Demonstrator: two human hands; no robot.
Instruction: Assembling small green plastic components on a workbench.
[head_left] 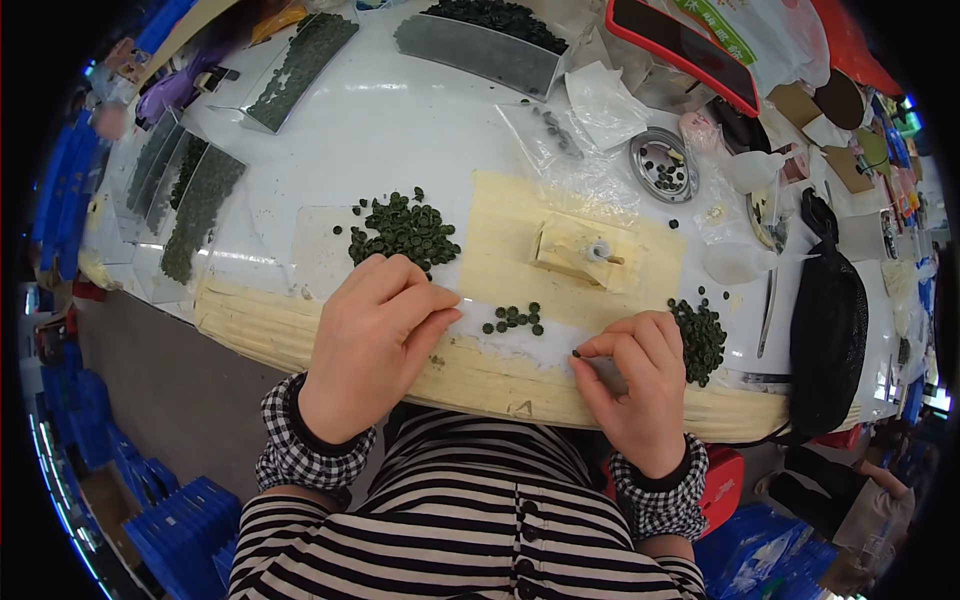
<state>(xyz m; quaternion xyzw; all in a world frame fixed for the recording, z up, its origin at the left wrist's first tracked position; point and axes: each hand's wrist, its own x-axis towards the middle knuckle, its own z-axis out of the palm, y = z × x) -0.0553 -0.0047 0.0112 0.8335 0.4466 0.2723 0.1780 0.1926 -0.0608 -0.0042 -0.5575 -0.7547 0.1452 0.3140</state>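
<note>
Holding dark discs [665, 184], a tin [636, 162] sits beyond the right hand [641, 388] pinching another.

Right hand [645, 385] pinched a small dark piece [577, 353]

The left hand [365, 345] was just in front of a heap of dark green discs [405, 232], thumb and forefinger close together — whether they gripped anything was unclear. A small cluster [514, 317] lay between the hands on the worktop [380, 120] — a second heap [706, 342] sat beside the right hand. Behind the cluster stood a cream block [572, 262].
</note>
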